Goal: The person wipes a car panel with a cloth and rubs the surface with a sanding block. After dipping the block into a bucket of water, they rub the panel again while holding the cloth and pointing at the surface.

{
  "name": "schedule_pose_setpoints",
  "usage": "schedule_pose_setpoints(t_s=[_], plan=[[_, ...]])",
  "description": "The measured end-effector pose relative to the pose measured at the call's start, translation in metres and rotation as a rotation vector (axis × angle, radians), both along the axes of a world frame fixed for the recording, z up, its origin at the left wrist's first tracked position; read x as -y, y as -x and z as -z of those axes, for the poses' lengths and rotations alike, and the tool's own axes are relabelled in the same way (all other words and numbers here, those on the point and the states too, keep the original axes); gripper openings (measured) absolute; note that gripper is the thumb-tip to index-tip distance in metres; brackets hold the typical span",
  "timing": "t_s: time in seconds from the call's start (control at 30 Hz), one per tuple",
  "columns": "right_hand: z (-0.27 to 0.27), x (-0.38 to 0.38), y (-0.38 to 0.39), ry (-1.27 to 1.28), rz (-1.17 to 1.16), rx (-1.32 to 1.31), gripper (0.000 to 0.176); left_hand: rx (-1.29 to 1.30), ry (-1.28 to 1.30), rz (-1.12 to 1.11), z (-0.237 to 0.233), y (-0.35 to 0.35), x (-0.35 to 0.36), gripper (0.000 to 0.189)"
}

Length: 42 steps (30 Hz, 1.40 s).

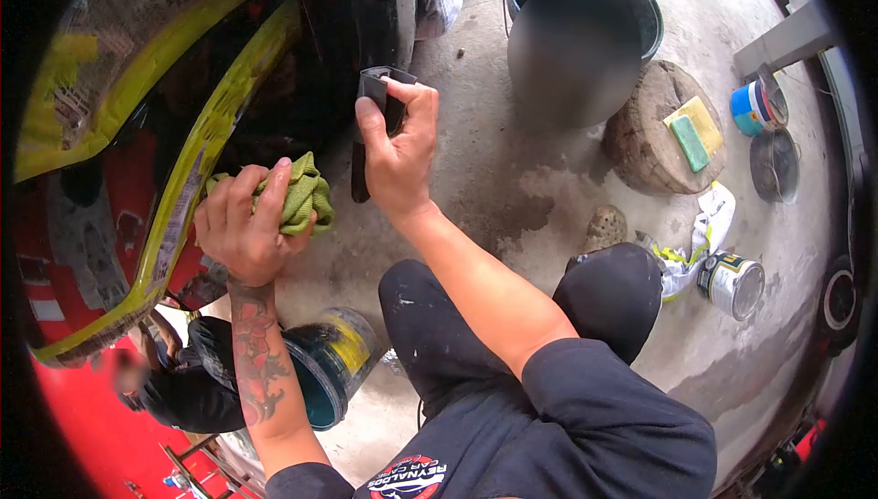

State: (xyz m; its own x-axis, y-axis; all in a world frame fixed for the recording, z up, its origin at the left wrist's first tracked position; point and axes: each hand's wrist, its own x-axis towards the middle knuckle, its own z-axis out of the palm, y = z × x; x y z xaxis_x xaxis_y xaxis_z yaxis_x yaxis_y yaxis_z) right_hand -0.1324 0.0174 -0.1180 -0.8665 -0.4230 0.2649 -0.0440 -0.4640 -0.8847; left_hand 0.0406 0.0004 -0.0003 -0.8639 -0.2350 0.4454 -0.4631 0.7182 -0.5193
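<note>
My left hand (245,225) grips a bunched green cloth (307,195), close against the edge of a dark vehicle body. Ahead and to the right, my right hand (400,147) pinches a stiff dark grey folded sheet (373,89) that looks like sandpaper, with the thumb on its near face and the fingers curled behind. It is held at the dark, rounded edge of the vehicle panel (338,60). Yellow printed masking (206,156) runs along the panel to the left of my hands.
A large dark bucket (585,60) stands ahead; another bucket (334,366) is by my left knee. A wooden stump (640,142) carries a green-and-yellow sponge (690,138). Cans (734,286) and a blue-labelled tub (750,107) lie right. Another person (187,385) crouches at lower left.
</note>
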Motion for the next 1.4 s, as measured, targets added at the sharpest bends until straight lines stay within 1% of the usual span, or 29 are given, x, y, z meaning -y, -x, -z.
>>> schedule_pose_setpoints(t_s=[0.1, 0.2, 0.3, 0.37, 0.43, 0.5, 0.57, 0.63, 0.73, 0.83, 0.97, 1.03, 1.1, 1.2, 1.27, 1.4], plan=[[-0.015, 0.015, 0.013, -0.018, 0.114, -0.054, 0.024, -0.003, 0.029, 0.006, 0.0, 0.002, 0.003, 0.051], [-0.031, 0.028, 0.036, -0.01, 0.095, -0.029, 0.026, -0.013, 0.025, 0.002, 0.001, 0.001, 0.002, 0.05], [-0.015, 0.017, 0.023, -0.025, 0.098, -0.124, 0.026, -0.011, 0.033, 0.006, 0.0, 0.002, 0.002, 0.05], [-0.003, 0.005, 0.002, 0.017, 0.063, -0.068, 0.026, -0.009, 0.039, 0.011, 0.0, 0.002, 0.003, 0.05], [-0.003, 0.011, 0.008, 0.012, 0.108, -0.128, 0.026, -0.012, 0.037, 0.014, 0.0, 0.002, 0.003, 0.05], [-0.009, 0.03, 0.028, 0.06, 0.201, -0.218, 0.025, -0.011, 0.039, 0.015, 0.001, 0.001, 0.003, 0.05], [-0.024, 0.047, 0.055, 0.096, 0.198, -0.261, 0.025, -0.014, 0.035, 0.011, 0.002, 0.001, 0.003, 0.051], [-0.023, 0.045, 0.06, 0.078, 0.123, -0.232, 0.027, -0.021, 0.026, 0.005, 0.001, 0.001, 0.002, 0.051], [0.002, 0.025, 0.04, 0.142, 0.161, -0.349, 0.028, -0.021, 0.032, 0.018, 0.0, 0.002, 0.003, 0.051], [0.01, 0.01, 0.024, 0.123, 0.081, -0.29, 0.028, -0.012, 0.028, 0.006, 0.0, 0.002, 0.003, 0.052], [-0.006, 0.051, 0.061, 0.197, 0.197, -0.395, 0.028, -0.003, 0.036, 0.009, 0.001, 0.0, 0.003, 0.053], [-0.009, 0.058, 0.066, 0.216, 0.185, -0.392, 0.03, 0.003, 0.055, 0.008, 0.001, 0.001, 0.003, 0.054], [-0.003, 0.05, 0.06, 0.223, 0.184, -0.39, 0.03, 0.004, 0.03, -0.006, 0.001, 0.0, 0.001, 0.053], [0.026, 0.016, 0.013, 0.18, 0.159, -0.301, 0.029, 0.013, 0.029, -0.013, 0.002, 0.001, 0.0, 0.052], [0.032, 0.014, 0.0, 0.146, 0.159, -0.269, 0.031, 0.023, 0.032, -0.014, 0.001, 0.003, 0.0, 0.051], [0.004, 0.051, 0.046, 0.188, 0.236, -0.311, 0.032, 0.041, 0.045, -0.021, -0.002, 0.005, 0.0, 0.052]])
